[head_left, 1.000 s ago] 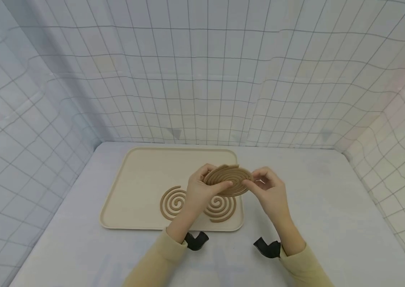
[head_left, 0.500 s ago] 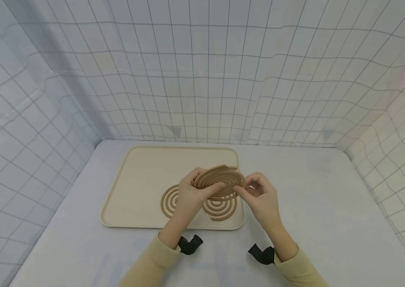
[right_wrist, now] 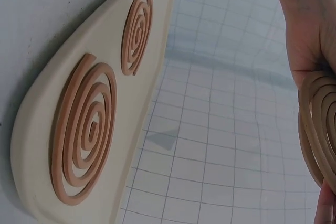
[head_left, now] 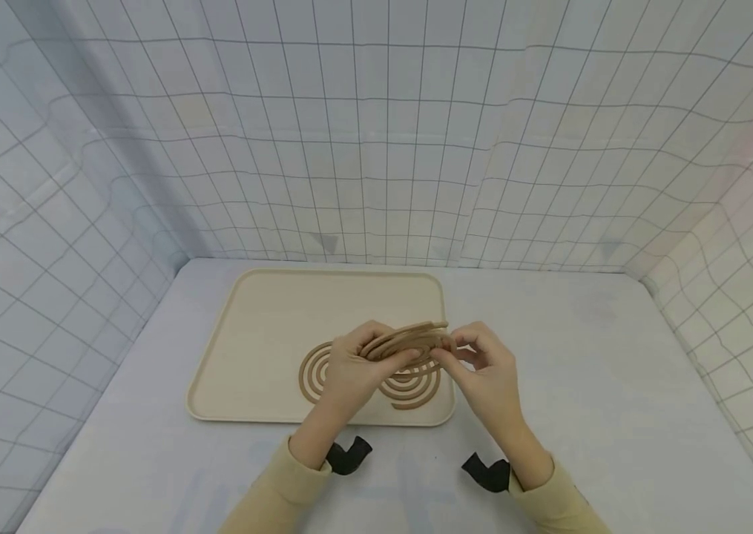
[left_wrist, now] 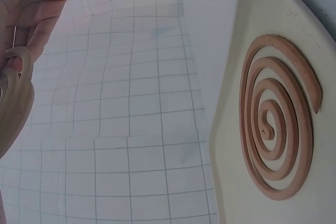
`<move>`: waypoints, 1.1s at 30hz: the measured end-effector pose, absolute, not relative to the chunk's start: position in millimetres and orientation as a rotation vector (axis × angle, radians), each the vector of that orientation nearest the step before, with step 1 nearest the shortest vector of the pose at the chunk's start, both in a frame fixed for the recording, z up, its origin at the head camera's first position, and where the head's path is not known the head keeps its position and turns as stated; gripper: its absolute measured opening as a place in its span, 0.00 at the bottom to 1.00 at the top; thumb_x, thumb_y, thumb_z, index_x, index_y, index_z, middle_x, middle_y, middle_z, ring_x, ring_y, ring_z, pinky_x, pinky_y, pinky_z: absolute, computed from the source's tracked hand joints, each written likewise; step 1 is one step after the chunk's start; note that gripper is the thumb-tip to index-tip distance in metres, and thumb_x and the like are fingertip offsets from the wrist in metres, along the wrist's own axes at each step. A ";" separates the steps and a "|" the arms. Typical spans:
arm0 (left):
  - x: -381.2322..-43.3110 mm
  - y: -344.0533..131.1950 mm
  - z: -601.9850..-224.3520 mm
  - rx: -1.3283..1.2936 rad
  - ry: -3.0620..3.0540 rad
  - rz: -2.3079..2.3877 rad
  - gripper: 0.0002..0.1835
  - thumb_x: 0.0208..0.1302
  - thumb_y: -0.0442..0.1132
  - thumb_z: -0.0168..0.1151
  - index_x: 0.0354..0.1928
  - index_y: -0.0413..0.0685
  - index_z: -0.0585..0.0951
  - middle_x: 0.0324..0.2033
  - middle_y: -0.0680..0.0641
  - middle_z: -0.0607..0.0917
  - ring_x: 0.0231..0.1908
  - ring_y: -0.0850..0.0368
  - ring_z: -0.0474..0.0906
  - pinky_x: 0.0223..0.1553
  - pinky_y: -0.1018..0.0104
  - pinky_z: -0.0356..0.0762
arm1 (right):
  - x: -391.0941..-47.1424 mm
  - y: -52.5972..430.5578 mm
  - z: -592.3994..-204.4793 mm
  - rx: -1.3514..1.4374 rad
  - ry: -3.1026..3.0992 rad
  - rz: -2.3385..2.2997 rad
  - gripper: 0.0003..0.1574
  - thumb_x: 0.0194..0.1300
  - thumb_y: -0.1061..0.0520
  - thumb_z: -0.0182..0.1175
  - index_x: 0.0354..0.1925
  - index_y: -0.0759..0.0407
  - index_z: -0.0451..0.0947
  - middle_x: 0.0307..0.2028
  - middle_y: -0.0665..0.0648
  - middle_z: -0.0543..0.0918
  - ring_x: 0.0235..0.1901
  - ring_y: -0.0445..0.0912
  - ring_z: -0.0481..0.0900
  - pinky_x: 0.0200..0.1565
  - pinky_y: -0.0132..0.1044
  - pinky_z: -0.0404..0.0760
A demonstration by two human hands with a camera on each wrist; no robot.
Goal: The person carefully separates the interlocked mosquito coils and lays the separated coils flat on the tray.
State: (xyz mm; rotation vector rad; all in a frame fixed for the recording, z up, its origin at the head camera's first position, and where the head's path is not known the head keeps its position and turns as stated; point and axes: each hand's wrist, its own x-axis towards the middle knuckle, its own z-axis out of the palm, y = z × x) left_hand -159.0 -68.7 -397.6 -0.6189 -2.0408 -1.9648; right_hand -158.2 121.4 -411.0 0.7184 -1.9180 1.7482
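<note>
Above the tray's right part, a pair of brown mosquito coils (head_left: 409,343), apparently nested or stacked, is held in both hands. My left hand (head_left: 352,371) grips their left side, thumb lying over the upper face. At the opposite edge my right hand (head_left: 488,367) pinches the coil between thumb and fingers. The right wrist view shows the held coils (right_wrist: 310,129) tilted, with a gap between layers. Two separate spiral coils lie flat on the cream tray (head_left: 269,311): the left one (head_left: 304,371) is partly covered by my left hand, the right one (head_left: 408,406) sits beneath the held coils.
The tray rests on a white table (head_left: 583,356), left of centre. White gridded curtains (head_left: 376,148) surround the table at the back and sides. Black wrist-mounted pieces (head_left: 349,456) hang by both sleeves.
Both hands have shifted slightly left with the coils. The coils have tilted to a more edge-on angle, and their layers now look more separated at the right.
</note>
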 end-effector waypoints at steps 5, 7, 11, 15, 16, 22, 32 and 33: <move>-156.3 -69.3 -399.7 -0.488 -2.024 -2.129 0.14 0.52 0.29 0.74 0.40 0.35 0.82 0.29 0.56 0.87 0.29 0.66 0.82 0.33 0.67 0.84 | -153.0 116.6 -412.4 0.647 -1.837 1.998 0.11 0.54 0.76 0.66 0.34 0.70 0.74 0.35 0.54 0.79 0.38 0.38 0.81 0.42 0.31 0.85; -155.0 -68.8 -400.2 -0.415 -2.023 -2.161 0.15 0.52 0.31 0.75 0.42 0.36 0.82 0.28 0.61 0.85 0.28 0.67 0.80 0.32 0.71 0.83 | -151.0 115.0 -412.3 0.598 -1.814 2.099 0.10 0.56 0.74 0.66 0.34 0.73 0.73 0.35 0.51 0.80 0.38 0.39 0.82 0.41 0.30 0.85; -153.5 -67.9 -401.5 -0.345 -2.021 -2.152 0.15 0.52 0.31 0.75 0.43 0.38 0.83 0.25 0.62 0.83 0.26 0.69 0.74 0.28 0.75 0.77 | -149.1 113.3 -412.4 0.523 -1.843 2.143 0.11 0.56 0.73 0.67 0.35 0.76 0.73 0.34 0.49 0.81 0.35 0.39 0.83 0.37 0.29 0.84; -153.7 -68.6 -401.5 -0.416 -2.036 -2.079 0.13 0.53 0.30 0.74 0.42 0.38 0.84 0.25 0.58 0.84 0.25 0.68 0.74 0.28 0.74 0.77 | -150.4 114.8 -412.6 0.563 -1.895 2.006 0.10 0.55 0.76 0.66 0.36 0.71 0.77 0.35 0.51 0.81 0.35 0.38 0.83 0.38 0.28 0.84; -154.0 -69.2 -401.2 -0.448 -2.044 -2.056 0.13 0.53 0.30 0.74 0.42 0.38 0.84 0.26 0.55 0.85 0.25 0.68 0.74 0.28 0.73 0.79 | -151.1 115.5 -412.4 0.582 -1.906 1.959 0.11 0.54 0.76 0.66 0.36 0.71 0.78 0.35 0.52 0.81 0.35 0.37 0.82 0.38 0.28 0.84; -156.9 -74.2 -397.2 -0.644 -2.206 -1.692 0.11 0.53 0.33 0.74 0.39 0.44 0.85 0.25 0.46 0.87 0.22 0.71 0.74 0.24 0.73 0.77 | -154.6 117.8 -411.0 0.648 -1.971 1.750 0.11 0.53 0.75 0.68 0.36 0.69 0.80 0.35 0.57 0.81 0.38 0.36 0.81 0.41 0.29 0.84; -153.1 -69.2 -400.8 -0.268 -2.241 -1.924 0.15 0.53 0.41 0.77 0.42 0.52 0.84 0.23 0.52 0.82 0.21 0.66 0.72 0.23 0.73 0.72 | -152.8 113.8 -410.7 0.368 -2.048 2.051 0.12 0.58 0.67 0.69 0.41 0.71 0.79 0.37 0.47 0.83 0.36 0.37 0.84 0.38 0.30 0.85; -152.5 -66.8 -402.8 -0.219 -2.198 -1.970 0.15 0.53 0.40 0.77 0.42 0.51 0.83 0.24 0.51 0.82 0.22 0.65 0.72 0.23 0.73 0.73 | -152.9 113.2 -409.4 0.325 -2.060 2.061 0.13 0.58 0.67 0.69 0.42 0.70 0.79 0.36 0.47 0.83 0.36 0.37 0.84 0.37 0.29 0.84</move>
